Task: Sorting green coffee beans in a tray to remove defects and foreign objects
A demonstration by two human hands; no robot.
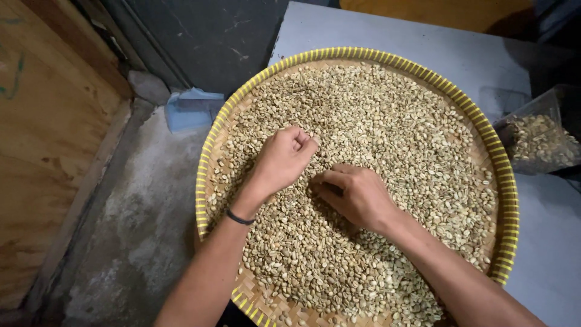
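A round woven tray with a yellow striped rim point(507, 200) is covered in pale green-beige beans point(393, 127). My left hand point(283, 158), with a dark band on its wrist, rests on the beans left of centre, its fingers curled into a loose fist; whether beans are inside it I cannot see. My right hand point(354, 194) lies just beside it, fingers bent and fingertips pressed into the beans near the left hand's knuckles. The beans under both palms are hidden.
The tray sits on a grey table point(460, 42) and overhangs its left edge. A clear plastic container point(535, 136) holding more beans stands at the right. A wooden board point(48, 151) leans on the left above a concrete floor point(139, 224), with a blue cloth point(190, 109) nearby.
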